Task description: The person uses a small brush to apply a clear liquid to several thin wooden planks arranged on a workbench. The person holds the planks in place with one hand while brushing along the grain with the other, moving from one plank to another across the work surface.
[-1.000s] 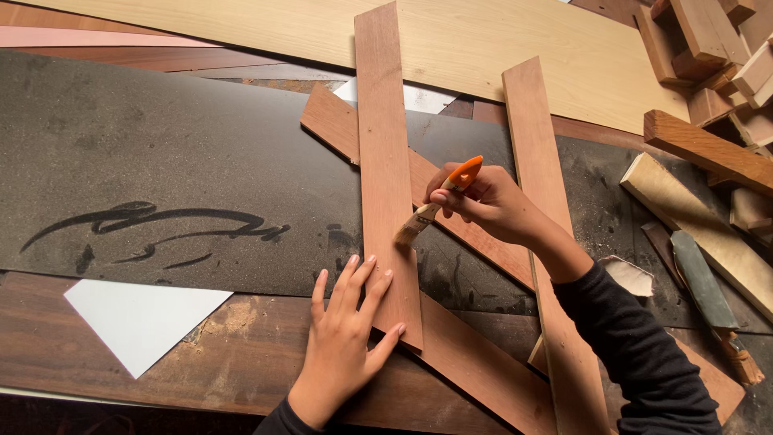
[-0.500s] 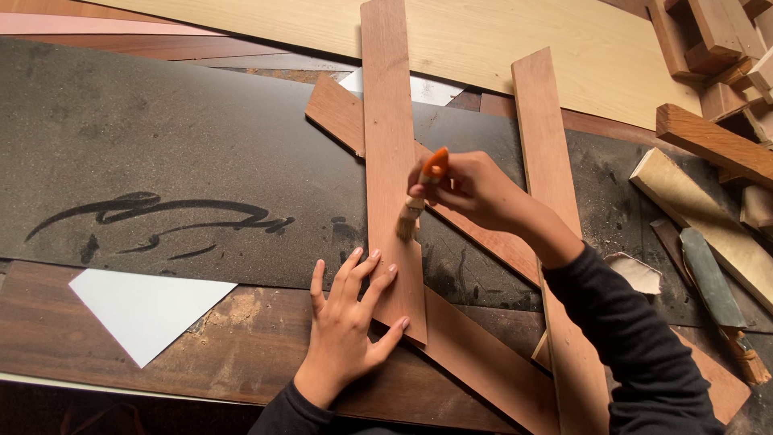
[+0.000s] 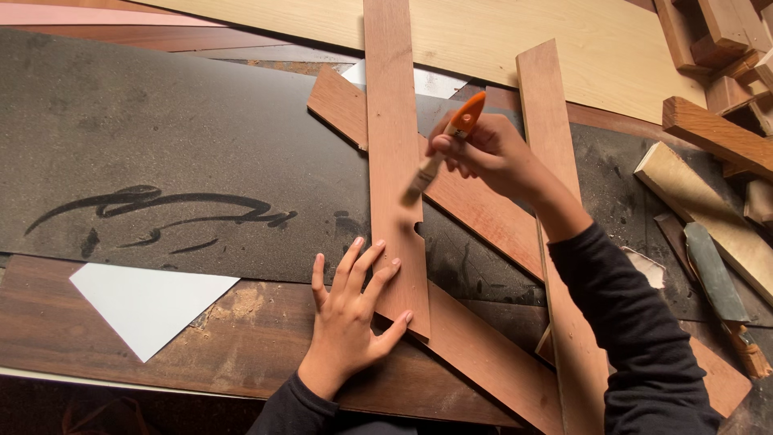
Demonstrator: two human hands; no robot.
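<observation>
Hands at work over wooden slats on cluttered tabletop [image 3: 105,354]. Left hand [image 3: 350,318] flat, fingers spread open, pressing lower end of upright reddish slat [image 3: 392,145]. Right hand [image 3: 483,153] closed around small brush [image 3: 445,145] with orange handle; bristles touch right edge of same slat, near its middle. Upright slat lies across diagonal slat [image 3: 483,217]; second upright slat [image 3: 555,201] passes under right forearm. Dark sheet [image 3: 161,137] with black brush marks lies left; white paper piece [image 3: 145,302] near left hand. Wood offcuts [image 3: 717,129] at right.
</observation>
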